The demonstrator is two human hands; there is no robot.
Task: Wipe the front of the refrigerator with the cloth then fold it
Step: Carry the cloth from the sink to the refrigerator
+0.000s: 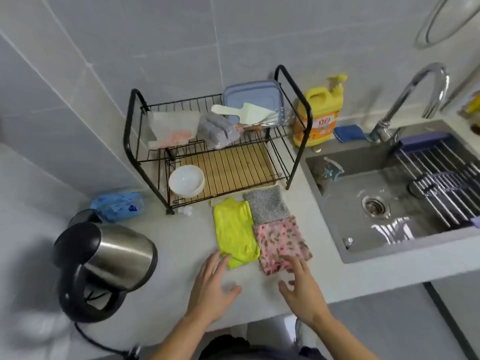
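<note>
Three folded cloths lie on the counter (181,245), in front of the rack (125,141) and left of the sink (337,203). The yellow cloth (235,229) is on the left. The grey cloth (267,205) is at the rear right, just in front of the rack. The pink cloth (279,239) is at the front right, touching both of the others.

The left hand (211,284) is palm down over the counter, fingers straight and spread, grasping nothing. Its fingertips reach the near left corner of the yellow cloth. The right hand (302,289) is also released, fingers spread, thumb pointing inward. Its fingers overlap the near edge of the pink cloth; motion blur makes it unclear whether they press on the fabric or hover just above it.

A steel kettle (117,255) stands on its base at the left of the counter, well apart from the cloths. A white bowl (186,180) sits upright on the lower shelf of the rack.
</note>
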